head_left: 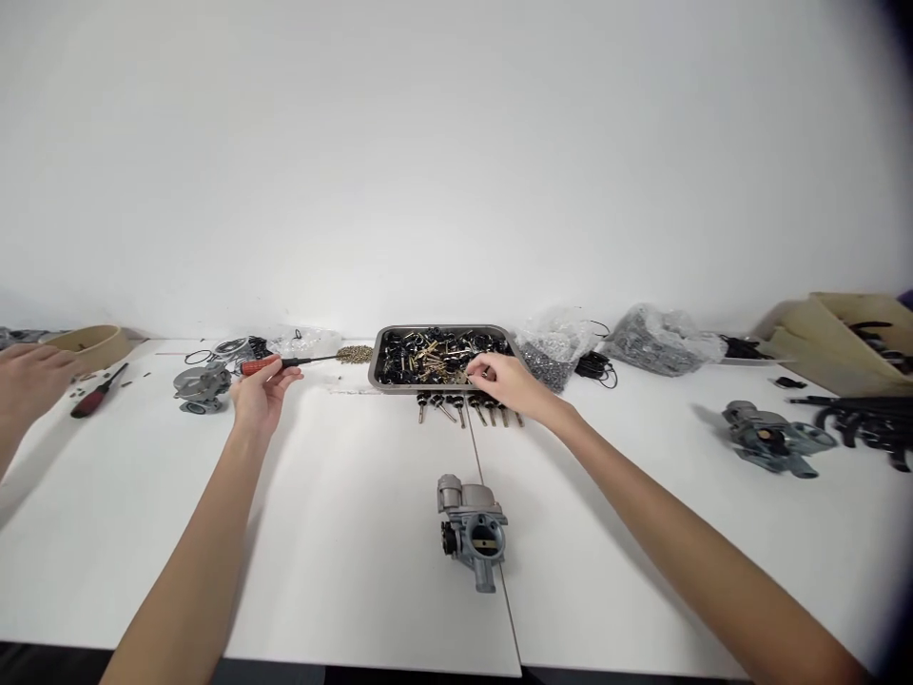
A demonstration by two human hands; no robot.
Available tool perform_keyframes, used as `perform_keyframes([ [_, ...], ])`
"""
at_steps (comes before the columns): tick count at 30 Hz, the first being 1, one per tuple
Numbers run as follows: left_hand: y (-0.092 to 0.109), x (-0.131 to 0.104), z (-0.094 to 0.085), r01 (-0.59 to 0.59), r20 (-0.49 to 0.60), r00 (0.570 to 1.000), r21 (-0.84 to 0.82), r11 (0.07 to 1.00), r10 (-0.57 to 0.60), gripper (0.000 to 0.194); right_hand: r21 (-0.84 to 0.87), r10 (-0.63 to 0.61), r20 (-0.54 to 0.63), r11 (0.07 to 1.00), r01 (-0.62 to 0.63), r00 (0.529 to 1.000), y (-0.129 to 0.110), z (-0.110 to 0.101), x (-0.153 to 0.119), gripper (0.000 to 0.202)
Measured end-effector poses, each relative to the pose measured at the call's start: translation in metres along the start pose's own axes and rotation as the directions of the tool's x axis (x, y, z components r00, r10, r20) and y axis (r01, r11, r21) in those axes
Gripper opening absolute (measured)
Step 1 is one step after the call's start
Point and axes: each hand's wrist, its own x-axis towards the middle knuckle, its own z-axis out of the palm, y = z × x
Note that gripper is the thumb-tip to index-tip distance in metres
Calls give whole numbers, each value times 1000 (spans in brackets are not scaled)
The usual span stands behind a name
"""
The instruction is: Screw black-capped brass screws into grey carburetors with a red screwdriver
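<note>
My left hand is closed around the red handle of a screwdriver, whose dark shaft points right toward a small pile of brass-coloured parts. Over the right front corner of a metal tray, the fingers of my right hand are pinched together; what they hold, if anything, is too small to make out. Black parts and brass-coloured pieces fill the tray. Several black-headed parts with brass stems lie along its front edge. Nearer to me a grey metal carburetor stands on the white table.
Another person's hand is at the far left, near a second screwdriver and another carburetor. Plastic bags of small parts lie behind to the right. A third carburetor, black hoses and a beige bin are farther right.
</note>
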Motion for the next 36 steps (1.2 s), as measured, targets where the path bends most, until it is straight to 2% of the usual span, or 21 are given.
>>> perform_keyframes([
  [3, 0, -2, -1, -57, -35, 998, 67, 996, 60, 22, -88, 93, -47, 991, -97, 995, 10, 6, 36, 13],
  [6, 0, -1, -5, -93, -60, 993, 141, 986, 102, 26, -146, 170, -12, 975, -170, 985, 18, 21, 57, 20],
  [10, 1, 1, -10, -99, -51, 992, 205, 974, 112, 25, -187, 203, 40, 963, -192, 978, 29, 35, 64, 29],
  [17, -2, 1, -10, -66, -46, 996, 242, 968, 79, 27, -150, 193, 78, 972, -180, 978, 40, 38, 64, 25],
  [24, -4, 3, -13, -53, -52, 996, 254, 966, 68, 26, -14, 94, 5, 995, -94, 996, 36, 33, 59, 6],
  [31, -7, 6, -16, -52, -27, 998, 251, 967, 61, 24, 61, -68, -45, 996, 71, 997, 21, 10, 51, 14],
  [36, -6, 5, -15, -61, -20, 997, 258, 964, 68, 23, 84, -181, 7, 980, 179, 984, 3, -10, 35, 19],
])
